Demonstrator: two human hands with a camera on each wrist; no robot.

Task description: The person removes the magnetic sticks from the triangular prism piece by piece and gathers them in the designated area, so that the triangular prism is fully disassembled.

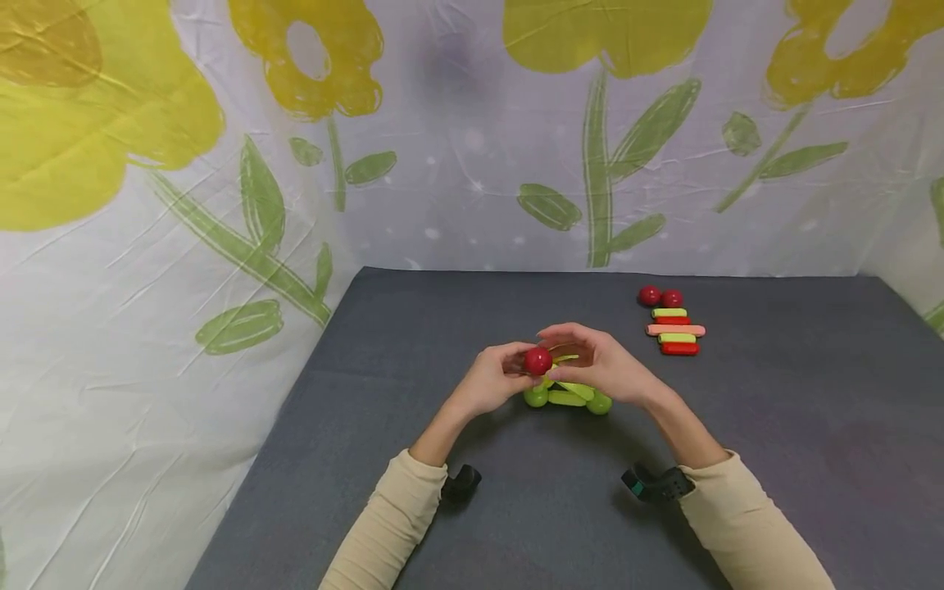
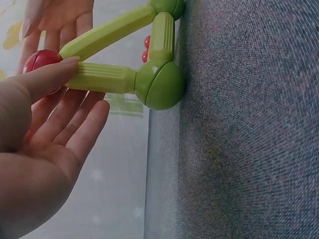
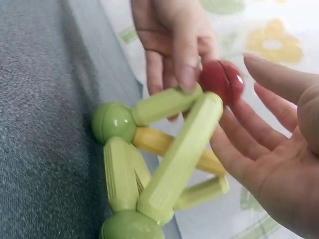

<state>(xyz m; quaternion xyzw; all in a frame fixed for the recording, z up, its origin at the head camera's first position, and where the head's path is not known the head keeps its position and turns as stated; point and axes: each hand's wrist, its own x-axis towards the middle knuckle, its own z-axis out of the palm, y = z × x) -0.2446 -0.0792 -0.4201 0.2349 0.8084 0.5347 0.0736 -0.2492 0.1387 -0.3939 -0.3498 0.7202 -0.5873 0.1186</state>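
Observation:
A glossy red ball [image 1: 537, 360] tops a raised construction of light-green rods [image 3: 179, 154] and green balls [image 2: 160, 84]. My left hand [image 1: 487, 381] grips the red ball, its thumb lying across the ball and the adjoining rod end in the left wrist view. Across from it, my right hand [image 1: 608, 365] has loosely extended fingers near the ball; whether they touch it I cannot tell. A yellow rod [image 3: 159, 142] slants up among the green ones. The lower green balls rest on the dark table [image 1: 413, 328]. In the head view my hands partly hide the construction.
At the back right lie two red balls [image 1: 672, 298]. In front of them is a row of red, light-green and pink rods [image 1: 675, 330]. A flower-printed white cloth [image 1: 457, 205] hangs behind the table and along its left side.

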